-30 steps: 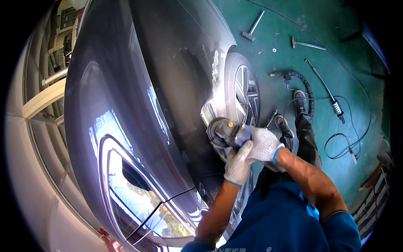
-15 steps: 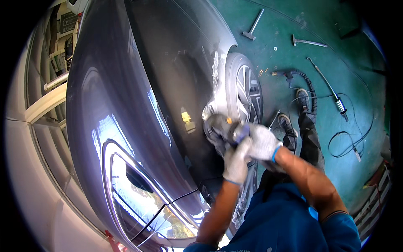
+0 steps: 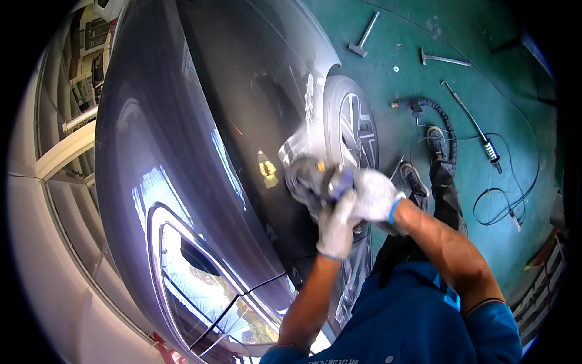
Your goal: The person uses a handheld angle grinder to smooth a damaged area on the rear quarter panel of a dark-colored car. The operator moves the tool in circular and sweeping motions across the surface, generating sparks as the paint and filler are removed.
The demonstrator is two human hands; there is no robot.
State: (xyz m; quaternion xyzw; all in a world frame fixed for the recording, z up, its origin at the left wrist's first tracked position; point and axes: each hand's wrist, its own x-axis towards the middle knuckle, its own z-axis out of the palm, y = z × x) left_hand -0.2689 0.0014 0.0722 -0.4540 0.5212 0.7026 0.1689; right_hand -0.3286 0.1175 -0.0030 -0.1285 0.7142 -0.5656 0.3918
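Note:
Both my hands wear white work gloves and are closed round an angle grinder [image 3: 310, 176]. My left hand [image 3: 337, 228] grips it from the near side, while my right hand [image 3: 374, 195] wraps round its rear body. The grinder's head meets the dark grey car panel [image 3: 242, 103] beside the wheel arch; its disc is blurred and partly hidden. Around and beyond the head, a bare whitish sanded patch [image 3: 310, 138] runs along the arch edge. Just right of it stands the car wheel [image 3: 356, 130]. An orange spark streak shows over the panel.
On the green floor lie a hammer [image 3: 366, 35], a second hammer [image 3: 445, 60], a slide-hammer puller [image 3: 476, 121], a hose with a gun-like end [image 3: 418, 107] and a looped cable [image 3: 498, 207]. A chrome-framed car window [image 3: 159, 255] is at lower left. My shoes [image 3: 413, 177] are near the wheel.
My hands and the grinder have shifted slightly left along the panel. Sparks seen right of the wheel are gone; one streak now shows left of the patch.

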